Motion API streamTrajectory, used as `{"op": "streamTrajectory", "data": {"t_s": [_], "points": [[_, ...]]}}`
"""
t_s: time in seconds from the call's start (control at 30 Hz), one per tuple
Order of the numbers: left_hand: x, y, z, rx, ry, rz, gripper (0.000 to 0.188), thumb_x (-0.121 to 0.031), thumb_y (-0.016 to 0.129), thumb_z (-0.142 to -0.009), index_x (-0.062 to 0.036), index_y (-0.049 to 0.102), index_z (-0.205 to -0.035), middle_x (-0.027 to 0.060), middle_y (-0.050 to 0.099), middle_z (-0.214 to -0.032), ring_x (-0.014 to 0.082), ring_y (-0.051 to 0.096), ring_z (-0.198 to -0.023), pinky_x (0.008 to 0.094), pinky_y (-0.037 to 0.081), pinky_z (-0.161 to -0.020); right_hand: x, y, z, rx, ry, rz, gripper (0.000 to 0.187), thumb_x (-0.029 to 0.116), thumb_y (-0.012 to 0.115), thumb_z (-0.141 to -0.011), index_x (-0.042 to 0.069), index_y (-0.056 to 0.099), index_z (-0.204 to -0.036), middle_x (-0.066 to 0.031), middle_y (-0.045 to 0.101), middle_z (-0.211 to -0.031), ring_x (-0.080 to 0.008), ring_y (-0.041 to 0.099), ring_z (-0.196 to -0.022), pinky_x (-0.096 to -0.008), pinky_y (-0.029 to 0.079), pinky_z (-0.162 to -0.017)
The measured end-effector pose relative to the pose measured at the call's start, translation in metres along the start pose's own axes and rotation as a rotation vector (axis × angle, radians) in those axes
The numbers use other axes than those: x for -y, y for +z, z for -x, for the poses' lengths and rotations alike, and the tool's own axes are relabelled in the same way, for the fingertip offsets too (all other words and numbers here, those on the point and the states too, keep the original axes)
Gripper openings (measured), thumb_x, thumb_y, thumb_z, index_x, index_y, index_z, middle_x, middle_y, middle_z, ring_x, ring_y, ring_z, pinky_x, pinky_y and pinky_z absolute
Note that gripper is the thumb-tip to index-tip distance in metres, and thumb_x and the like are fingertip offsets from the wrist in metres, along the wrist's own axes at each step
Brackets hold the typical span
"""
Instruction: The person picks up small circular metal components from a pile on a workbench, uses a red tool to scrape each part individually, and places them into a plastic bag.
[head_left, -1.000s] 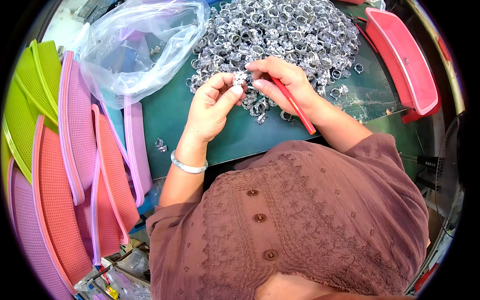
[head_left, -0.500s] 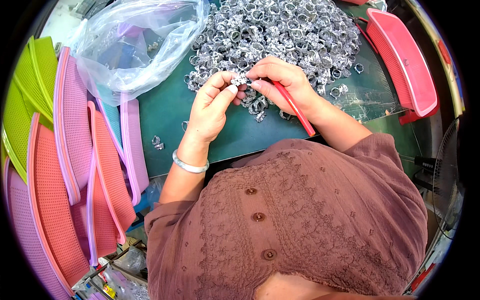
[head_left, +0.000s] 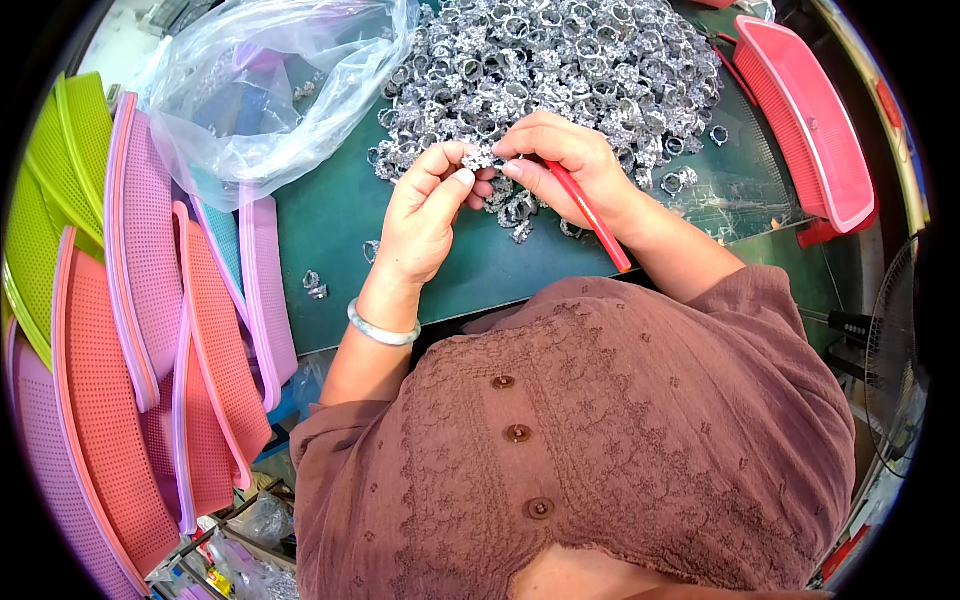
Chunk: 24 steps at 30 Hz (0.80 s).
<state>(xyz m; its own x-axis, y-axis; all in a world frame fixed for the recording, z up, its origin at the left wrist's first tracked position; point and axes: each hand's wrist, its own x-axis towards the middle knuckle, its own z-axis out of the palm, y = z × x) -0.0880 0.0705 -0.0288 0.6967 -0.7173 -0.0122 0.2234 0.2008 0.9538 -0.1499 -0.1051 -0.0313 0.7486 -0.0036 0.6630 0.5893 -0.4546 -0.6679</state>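
My left hand [head_left: 428, 212] pinches a silvery ring [head_left: 479, 158] with a flower-like cluster on its front, between thumb and forefinger. Close by on its right, my right hand [head_left: 570, 165] is closed on a red pencil-like stick [head_left: 590, 218], whose blunt end slants down toward me. The stick's other end is hidden by the fingers, and its tip at the ring is too small to make out. Just beyond both hands lies a large heap of similar silvery rings [head_left: 560, 60]. A few loose rings [head_left: 316, 285] rest on the green table top [head_left: 350, 230].
A clear plastic bag [head_left: 290, 110] stands open at the far left. Stacked perforated baskets [head_left: 110, 400] in green, purple and coral fill the left side. At the right, a pink basket [head_left: 805, 120] sits by the table edge, with a fan [head_left: 893, 350] nearer me.
Almost nothing differs. Both hands hold the same place at the ring, and my left wrist has shifted very slightly.
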Motion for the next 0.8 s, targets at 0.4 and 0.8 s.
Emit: {"op": "streamTrajectory", "data": {"t_s": [0.4, 0.8], "points": [[-0.0007, 0.0006, 0.0002, -0.007, 0.006, -0.019, 0.019, -0.005, 0.044, -0.088, -0.0013, 0.053, -0.104, 0.006, 0.059, -0.091, 0.0112, 0.055, -0.08, 0.0233, 0.043, -0.07, 0.0, -0.0002, 0.0, -0.001, -0.003, 0.011, 0.014, 0.0, 0.062, -0.073, 0.001, 0.061, -0.087, -0.0097, 0.059, -0.079, -0.0216, 0.059, -0.07, -0.0276, 0.047, -0.06], [-0.0011, 0.0023, -0.0012, 0.003, -0.038, 0.101, 0.017, -0.003, 0.041, -0.088, -0.0012, 0.053, -0.1, 0.0049, 0.058, -0.089, 0.0092, 0.053, -0.076, 0.0219, 0.043, -0.067, -0.0001, -0.0031, 0.002, 0.067, 0.042, 0.003, 0.016, 0.0, 0.061, -0.076, 0.001, 0.061, -0.092, -0.0094, 0.059, -0.087, -0.0187, 0.057, -0.076, -0.0265, 0.046, -0.065]]}}
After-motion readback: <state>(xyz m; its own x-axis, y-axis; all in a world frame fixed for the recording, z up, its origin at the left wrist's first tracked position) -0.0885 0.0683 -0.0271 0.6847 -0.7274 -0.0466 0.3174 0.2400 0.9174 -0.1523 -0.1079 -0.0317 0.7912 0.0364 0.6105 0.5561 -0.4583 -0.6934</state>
